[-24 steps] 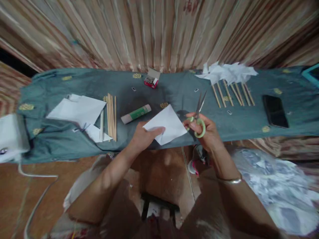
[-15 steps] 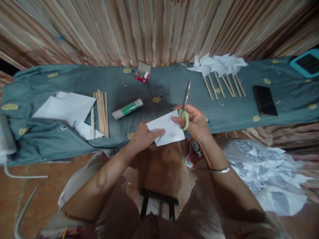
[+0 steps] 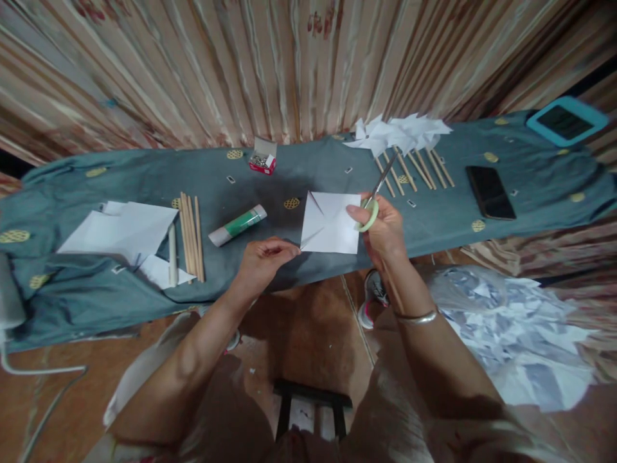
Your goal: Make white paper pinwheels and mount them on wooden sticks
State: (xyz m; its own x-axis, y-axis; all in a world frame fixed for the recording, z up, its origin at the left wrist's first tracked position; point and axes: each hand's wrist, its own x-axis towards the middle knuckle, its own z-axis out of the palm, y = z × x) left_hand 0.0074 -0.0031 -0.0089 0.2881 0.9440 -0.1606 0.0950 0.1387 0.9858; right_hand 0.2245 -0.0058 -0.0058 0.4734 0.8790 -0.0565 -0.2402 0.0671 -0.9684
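A white paper square [image 3: 332,225] is held over the front part of the table, with slits running in from its two left corners. My left hand [image 3: 264,258] pinches its lower left corner between thumb and fingertips. On the other side, my right hand [image 3: 383,225] grips the right edge of the square, thumb on top. That same hand keeps scissors [image 3: 370,211] with pale green handles, their blades pointing up and away to the right. A green and white glue stick [image 3: 238,225] lies left of the paper, beyond my left hand.
On the green cloth [image 3: 308,170] are wooden sticks [image 3: 190,238], white paper sheets [image 3: 120,228], an open red box of small metal pieces [image 3: 263,164], paper pinwheels on sticks [image 3: 398,134], a black phone [image 3: 490,191] and a blue-framed tablet [image 3: 567,121]. A bag of paper scraps [image 3: 511,334] sits lower right.
The paper has been turned and opened flat, showing its slits. My left hand has slid from the paper's face to its lower left corner. The view has shifted slightly.
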